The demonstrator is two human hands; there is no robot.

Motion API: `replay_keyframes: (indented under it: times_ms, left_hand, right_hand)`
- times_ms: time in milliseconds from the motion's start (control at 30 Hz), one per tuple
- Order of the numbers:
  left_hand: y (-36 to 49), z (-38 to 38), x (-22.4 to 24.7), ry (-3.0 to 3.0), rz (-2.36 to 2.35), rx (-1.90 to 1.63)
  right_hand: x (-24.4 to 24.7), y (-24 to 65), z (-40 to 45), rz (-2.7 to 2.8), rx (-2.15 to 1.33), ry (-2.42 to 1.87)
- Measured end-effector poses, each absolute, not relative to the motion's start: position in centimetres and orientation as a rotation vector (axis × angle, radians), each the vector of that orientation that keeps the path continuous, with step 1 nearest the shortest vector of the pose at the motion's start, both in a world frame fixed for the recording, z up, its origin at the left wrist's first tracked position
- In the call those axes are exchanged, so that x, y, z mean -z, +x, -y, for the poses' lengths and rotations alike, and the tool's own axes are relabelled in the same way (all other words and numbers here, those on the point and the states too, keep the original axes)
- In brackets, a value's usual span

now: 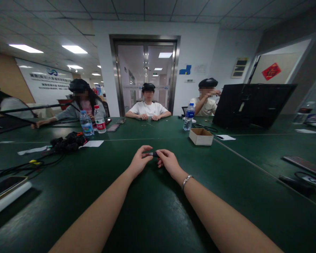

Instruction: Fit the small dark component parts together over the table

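In front of me, above the dark green table (158,196), both hands meet at a small slim tube with a dark end (155,154). The fingertips of my right hand (170,162) pinch the dark end, its other fingers curled under. My left hand (140,162) is curved round the paler, shiny end, with the thumb below and a finger arched above. The tube lies roughly level between the hands. Its exact kind is too small to make out, and part of it is hidden by fingers. My right wrist wears a silver bracelet (186,182).
An open cardboard box (201,137) and a water bottle (189,117) stand ahead to the right, before a black monitor (252,105). Two bottles (86,123), black gear (68,141), cables and a phone (6,188) are at left. Several people sit opposite.
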State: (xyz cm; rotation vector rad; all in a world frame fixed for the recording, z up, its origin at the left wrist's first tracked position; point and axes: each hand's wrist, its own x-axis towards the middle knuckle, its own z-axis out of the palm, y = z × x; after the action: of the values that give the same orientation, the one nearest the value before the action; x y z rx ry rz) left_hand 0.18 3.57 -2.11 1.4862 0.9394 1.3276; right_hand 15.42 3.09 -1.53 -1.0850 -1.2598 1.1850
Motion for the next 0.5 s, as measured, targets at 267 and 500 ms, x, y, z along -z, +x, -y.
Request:
replay_keyframes:
  times_ms: [267,500]
  left_hand:
    - [0.48,-3.97,2.48,1.501,-1.164,-1.197]
    - [0.03,-3.55,2.11,1.534,-0.96,-1.325]
  right_hand:
    - [1.53,15.31,-3.12,1.261,-1.172,-1.123]
    - [1.53,15.37,-3.1,1.242,-1.193,-1.093]
